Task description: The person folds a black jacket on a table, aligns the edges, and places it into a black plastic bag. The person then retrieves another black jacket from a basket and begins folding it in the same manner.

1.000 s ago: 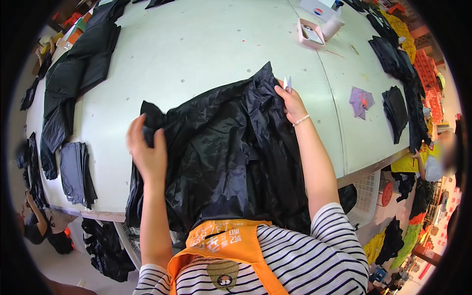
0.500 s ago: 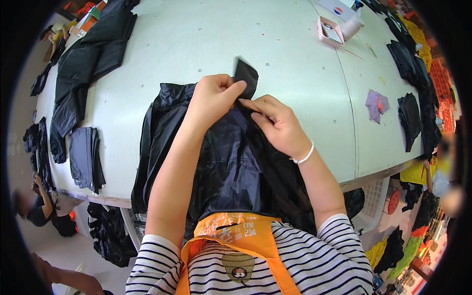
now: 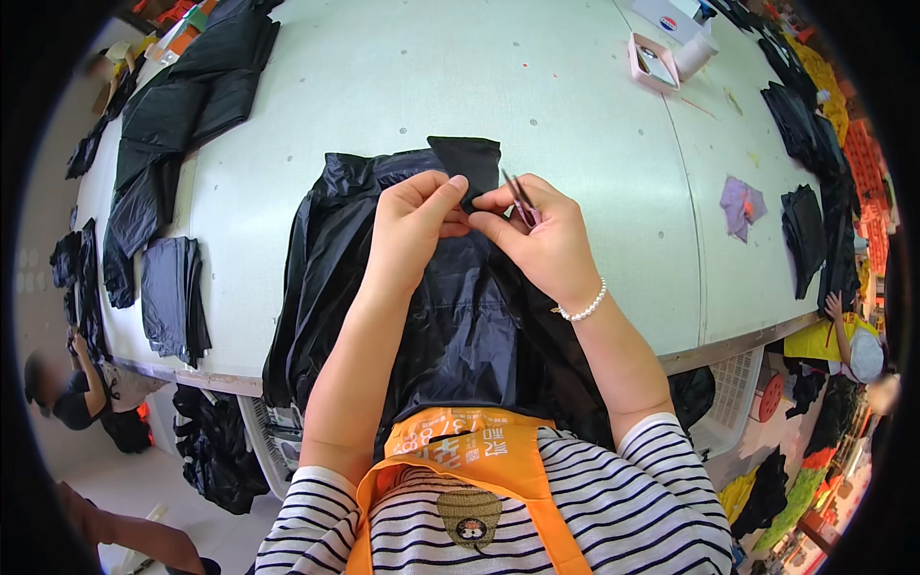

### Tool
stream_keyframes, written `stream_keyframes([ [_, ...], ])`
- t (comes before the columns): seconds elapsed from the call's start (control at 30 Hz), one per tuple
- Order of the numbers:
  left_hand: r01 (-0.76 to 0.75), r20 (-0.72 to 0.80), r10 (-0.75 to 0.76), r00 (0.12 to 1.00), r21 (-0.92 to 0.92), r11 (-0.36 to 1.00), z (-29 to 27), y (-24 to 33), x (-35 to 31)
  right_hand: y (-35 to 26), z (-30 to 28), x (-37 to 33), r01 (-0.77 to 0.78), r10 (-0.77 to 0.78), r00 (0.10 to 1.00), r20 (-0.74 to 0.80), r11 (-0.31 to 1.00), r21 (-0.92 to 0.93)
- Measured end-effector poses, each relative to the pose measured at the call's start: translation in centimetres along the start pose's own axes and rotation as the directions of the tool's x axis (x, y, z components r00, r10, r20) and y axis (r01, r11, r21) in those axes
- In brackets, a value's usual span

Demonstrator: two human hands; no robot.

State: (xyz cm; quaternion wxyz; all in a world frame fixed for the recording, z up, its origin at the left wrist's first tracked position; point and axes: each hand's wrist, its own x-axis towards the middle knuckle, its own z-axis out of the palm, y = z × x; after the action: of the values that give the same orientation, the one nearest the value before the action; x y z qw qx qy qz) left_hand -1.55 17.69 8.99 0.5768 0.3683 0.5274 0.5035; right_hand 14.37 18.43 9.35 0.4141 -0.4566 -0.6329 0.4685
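A shiny black garment [image 3: 450, 316] lies spread on the pale table [image 3: 402, 86] in front of me and hangs over its near edge. A matt black cuff piece [image 3: 467, 161] sticks out at its far end. My left hand [image 3: 412, 220] pinches the garment just below that cuff. My right hand [image 3: 541, 235] meets it from the right, gripping the same spot of fabric and also holding small thread snips [image 3: 520, 196] whose blades point away from me. A pearl bracelet [image 3: 583, 307] circles my right wrist.
Black garments [image 3: 182, 96] are piled at the far left, a folded grey stack [image 3: 171, 297] at the left edge, more dark pieces [image 3: 805, 230] and a purple scrap [image 3: 741, 204] on the right. A pink box [image 3: 650, 62] stands far right. Other people sit low at left and right.
A second ago my hands were wide apart spreading the garment. They came together at its far end, and now both pinch the fabric below the cuff, a little nearer to me than before.
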Motion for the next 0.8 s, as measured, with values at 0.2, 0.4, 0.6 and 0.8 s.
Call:
stream_keyframes([
  [0.2,0.043,-0.047,-0.050,0.998,-0.139,0.989,0.3,-0.1,-0.7,0.3,0.4,0.4,-0.150,0.128,0.986,0.105,0.956,0.253],
  [0.4,0.100,-0.068,-0.135,0.989,-0.377,0.921,0.3,-1.6,-1.5,1.8,0.0,-0.3,-0.118,0.136,0.991,-0.013,0.901,0.418],
  [0.6,0.085,-0.098,-0.129,0.987,-0.367,0.927,0.3,-1.5,-1.7,2.6,-2.5,-2.0,-0.032,0.032,0.998,0.045,0.999,0.011],
  [0.8,0.019,-0.116,-0.046,0.992,-0.220,0.975,0.9,-0.7,-2.0,1.0,-1.6,-1.7,0.150,-0.143,0.988,0.059,0.978,-0.146],
])
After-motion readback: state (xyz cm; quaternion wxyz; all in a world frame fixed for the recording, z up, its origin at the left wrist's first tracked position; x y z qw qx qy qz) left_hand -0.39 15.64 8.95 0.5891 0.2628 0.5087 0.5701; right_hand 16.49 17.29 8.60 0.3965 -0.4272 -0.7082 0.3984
